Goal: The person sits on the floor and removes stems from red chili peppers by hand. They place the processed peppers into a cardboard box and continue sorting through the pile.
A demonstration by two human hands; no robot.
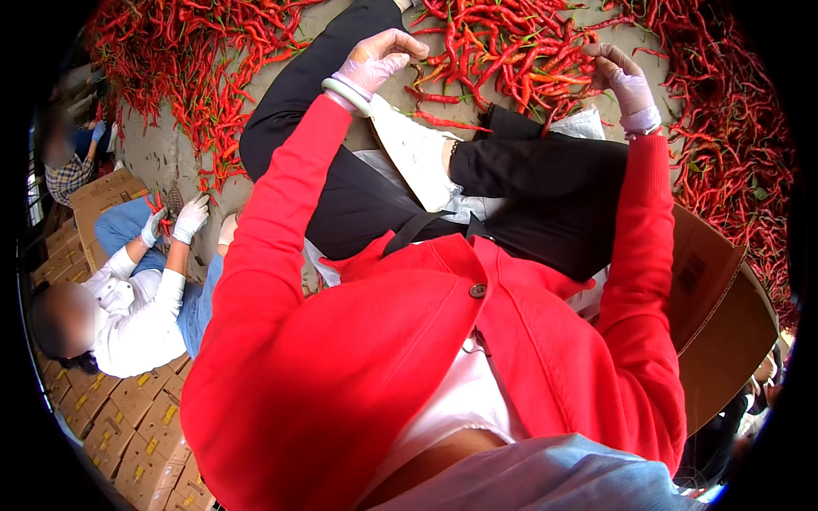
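Above my bent leg, my left hand [377, 59] wears a thin translucent glove, its fingers half curled with the thumb slightly apart. No pepper shows in it. My right hand [618, 83], gloved too, bends its fingertips down at the right edge of a loose pile of red chili peppers [505, 54]. Whether those fingertips grip a pepper cannot be made out. Some peppers in the pile have green stems. One single red chili pepper [452, 121] lies nearer to me, beside my white shoe [409, 150].
Larger heaps of red chili peppers lie at left [192, 70] and right [728, 128] on the concrete floor [153, 147]. An open cardboard box [722, 319] stands by my right arm. At left sits a co-worker [137, 306] in white gloves, near stacked cartons [137, 441]. Another person [67, 172] is farther off.
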